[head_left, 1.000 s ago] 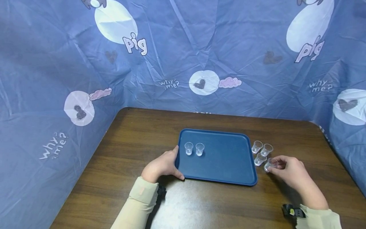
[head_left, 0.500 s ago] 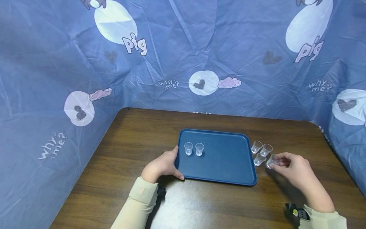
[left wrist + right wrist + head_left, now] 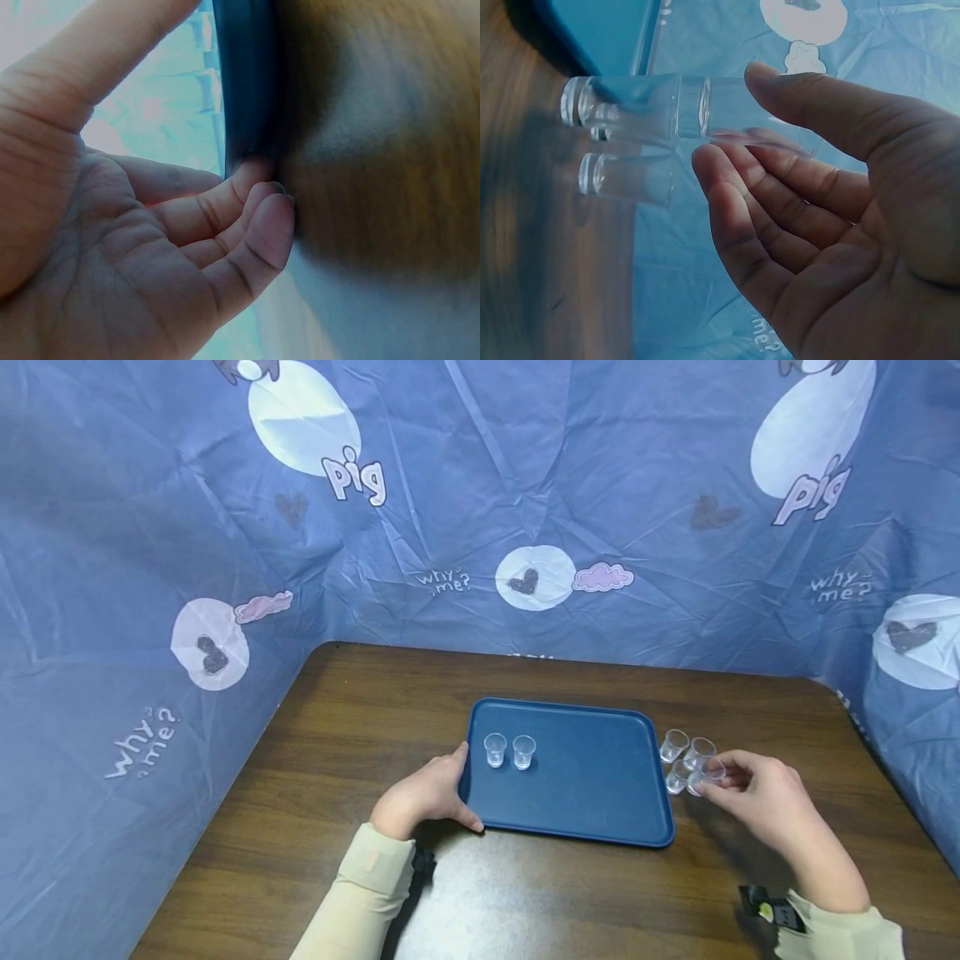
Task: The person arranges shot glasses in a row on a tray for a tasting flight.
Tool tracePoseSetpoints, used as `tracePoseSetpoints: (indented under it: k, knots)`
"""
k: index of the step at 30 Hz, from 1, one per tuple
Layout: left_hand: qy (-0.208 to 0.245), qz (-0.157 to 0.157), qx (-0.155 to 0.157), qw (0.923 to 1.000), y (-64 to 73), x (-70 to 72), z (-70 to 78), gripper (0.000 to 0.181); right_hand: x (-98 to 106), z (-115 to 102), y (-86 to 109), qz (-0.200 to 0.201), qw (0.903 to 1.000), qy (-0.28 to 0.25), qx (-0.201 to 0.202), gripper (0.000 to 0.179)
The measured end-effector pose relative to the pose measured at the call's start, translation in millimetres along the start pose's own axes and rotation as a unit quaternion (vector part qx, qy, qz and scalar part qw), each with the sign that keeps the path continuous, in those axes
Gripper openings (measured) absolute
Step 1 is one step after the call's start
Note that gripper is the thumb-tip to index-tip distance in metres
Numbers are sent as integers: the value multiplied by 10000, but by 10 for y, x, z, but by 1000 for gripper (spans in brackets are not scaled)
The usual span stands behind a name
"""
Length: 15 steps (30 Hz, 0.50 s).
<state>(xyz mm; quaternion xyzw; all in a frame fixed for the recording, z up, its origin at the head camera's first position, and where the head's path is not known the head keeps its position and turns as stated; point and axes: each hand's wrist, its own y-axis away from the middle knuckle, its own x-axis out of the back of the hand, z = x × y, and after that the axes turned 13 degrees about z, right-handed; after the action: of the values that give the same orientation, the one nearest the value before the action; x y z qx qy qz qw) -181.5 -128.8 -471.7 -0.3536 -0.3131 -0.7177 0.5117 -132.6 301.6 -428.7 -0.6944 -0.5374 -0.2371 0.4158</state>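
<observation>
My left hand [image 3: 425, 792] is at the front left corner of a blue tray [image 3: 592, 789], fingers along its left side and thumb at the front edge. In the left wrist view, curled fingertips [image 3: 270, 225] meet the tray's rim [image 3: 247, 90]. With thumb and fingers, my right hand [image 3: 772, 797] pinches a clear shot glass [image 3: 739, 105] near its rim. That glass is upright, raised above the table beside the tray's right edge. In the head view it overlaps a standing shot glass [image 3: 676, 778]. Two more glasses, a left one [image 3: 673, 746] and a right one [image 3: 701, 748], stand just behind.
On the tray's left part, two shot glasses stand side by side, one left [image 3: 495, 750] and one right [image 3: 524, 752]. A brown wooden table [image 3: 375, 710] carries everything. Printed blue cloth [image 3: 450, 527] hangs behind it and along both sides.
My right hand has lifted the shot glass off the table and moved it up and slightly left, towards the standing glasses. My left hand and the tray have stayed in place.
</observation>
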Motion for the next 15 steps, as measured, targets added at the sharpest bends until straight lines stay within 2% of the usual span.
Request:
tracePoseSetpoints:
  k: [15]
  knots:
    - [38,19,-4,10000,0,-5,7,133,-193,-299,-83,-406,9986,-330,63,30]
